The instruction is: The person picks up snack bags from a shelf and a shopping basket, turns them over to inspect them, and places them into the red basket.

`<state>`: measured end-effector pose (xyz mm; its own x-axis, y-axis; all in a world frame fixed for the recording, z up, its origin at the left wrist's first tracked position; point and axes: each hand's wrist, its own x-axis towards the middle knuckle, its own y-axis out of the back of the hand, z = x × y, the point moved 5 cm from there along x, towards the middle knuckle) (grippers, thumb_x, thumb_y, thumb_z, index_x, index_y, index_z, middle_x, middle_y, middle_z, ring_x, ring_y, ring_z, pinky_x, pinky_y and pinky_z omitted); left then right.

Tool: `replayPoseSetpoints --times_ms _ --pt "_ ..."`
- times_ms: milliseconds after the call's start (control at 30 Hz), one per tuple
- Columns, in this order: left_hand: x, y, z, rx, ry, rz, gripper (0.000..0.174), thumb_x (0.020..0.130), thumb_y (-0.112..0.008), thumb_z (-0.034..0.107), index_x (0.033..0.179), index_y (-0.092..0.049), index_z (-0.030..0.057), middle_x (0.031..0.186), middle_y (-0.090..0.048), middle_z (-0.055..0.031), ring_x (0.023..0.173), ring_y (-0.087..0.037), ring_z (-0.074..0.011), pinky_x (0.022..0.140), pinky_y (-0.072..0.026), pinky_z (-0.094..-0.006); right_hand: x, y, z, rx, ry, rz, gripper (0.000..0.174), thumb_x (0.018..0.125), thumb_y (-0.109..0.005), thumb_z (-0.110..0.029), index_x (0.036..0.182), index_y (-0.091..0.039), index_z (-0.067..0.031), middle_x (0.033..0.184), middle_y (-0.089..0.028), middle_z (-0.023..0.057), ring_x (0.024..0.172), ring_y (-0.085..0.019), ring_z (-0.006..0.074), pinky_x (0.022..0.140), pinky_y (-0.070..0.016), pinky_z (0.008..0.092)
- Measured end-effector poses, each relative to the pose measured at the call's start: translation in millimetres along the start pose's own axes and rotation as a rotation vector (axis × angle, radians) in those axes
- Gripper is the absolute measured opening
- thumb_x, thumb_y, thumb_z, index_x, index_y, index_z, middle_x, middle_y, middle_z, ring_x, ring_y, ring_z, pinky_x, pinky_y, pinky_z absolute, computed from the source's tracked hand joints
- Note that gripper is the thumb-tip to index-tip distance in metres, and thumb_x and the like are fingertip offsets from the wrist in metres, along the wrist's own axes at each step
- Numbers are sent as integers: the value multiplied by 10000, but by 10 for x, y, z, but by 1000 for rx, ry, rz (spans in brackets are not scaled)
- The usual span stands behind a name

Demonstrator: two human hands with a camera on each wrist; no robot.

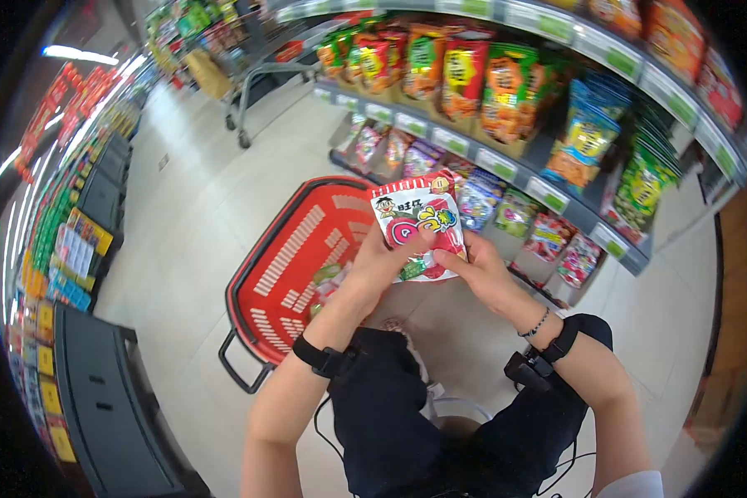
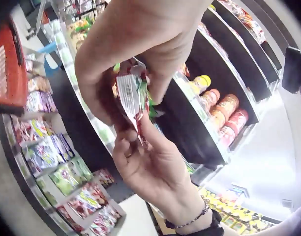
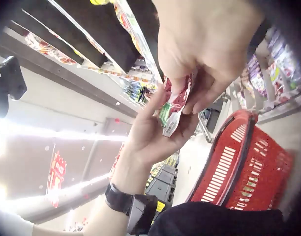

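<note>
A white and red candy bag [image 1: 415,212] with a cartoon face and colourful lettering is held up in front of the person, its printed front facing the head camera. The left hand [image 1: 379,267] grips its lower left side, thumb across the front. On the lower right side, the right hand [image 1: 484,272] pinches the bag, thumb also on the front. In the left wrist view the bag [image 2: 131,93] appears edge-on between both hands, showing its crimped seal. The right wrist view shows the bag's [image 3: 177,101] red side and a green patch; the fingers behind it are partly hidden.
A red shopping basket [image 1: 284,241] with a few packets inside stands on the floor at left. Shelves of snack bags [image 1: 510,91] curve along the right, with small candy packets [image 1: 548,236] on the bottom row. A shopping cart [image 1: 261,79] stands farther back.
</note>
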<state>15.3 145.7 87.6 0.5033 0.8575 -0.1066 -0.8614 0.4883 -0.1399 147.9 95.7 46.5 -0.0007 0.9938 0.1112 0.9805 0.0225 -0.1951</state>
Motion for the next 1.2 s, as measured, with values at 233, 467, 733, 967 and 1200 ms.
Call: replayPoseSetpoints --times_ms 233,467,733,967,1200 --pt "220 -796 -865 -64 106 -74 304 800 -691 136 1043 -583 -10 968 -639 -51 841 -605 -99 733 -483 -246 -654 828 87 138 -286 224 367 870 -601 -254 1101 -546 25 1040 -601 71 879 -592 132 742 -525 286" --pt "225 -953 -1169 -229 253 -141 237 865 -614 141 1045 -571 -8 981 -634 -72 848 -612 -103 745 -495 -246 -914 1098 211 118 -351 300 367 855 -626 -227 1108 -515 15 962 -603 67 859 -593 141 736 -525 284" --pt "282 -1137 -1429 -442 414 -54 214 862 -622 189 980 -580 16 936 -637 -67 793 -627 -132 678 -515 -273 -1062 1069 529 133 -551 301 281 846 -635 -285 969 -597 -36 875 -633 53 782 -595 117 648 -486 264" --pt "314 -1057 -1791 -537 704 -82 463 904 -524 357 1238 -418 54 1074 -572 -173 929 -597 -263 832 -489 -440 -1084 1226 391 63 -387 305 190 841 -589 -205 846 -639 -21 773 -649 78 668 -596 126 620 -470 260" --pt "108 -1149 -1687 -496 955 -81 846 855 -501 529 1414 -60 74 1351 -299 -235 1212 -356 -407 946 -343 -601 -1117 1349 381 -807 -295 193 215 740 -576 -221 702 -585 -9 643 -551 125 598 -554 275 535 -419 369"
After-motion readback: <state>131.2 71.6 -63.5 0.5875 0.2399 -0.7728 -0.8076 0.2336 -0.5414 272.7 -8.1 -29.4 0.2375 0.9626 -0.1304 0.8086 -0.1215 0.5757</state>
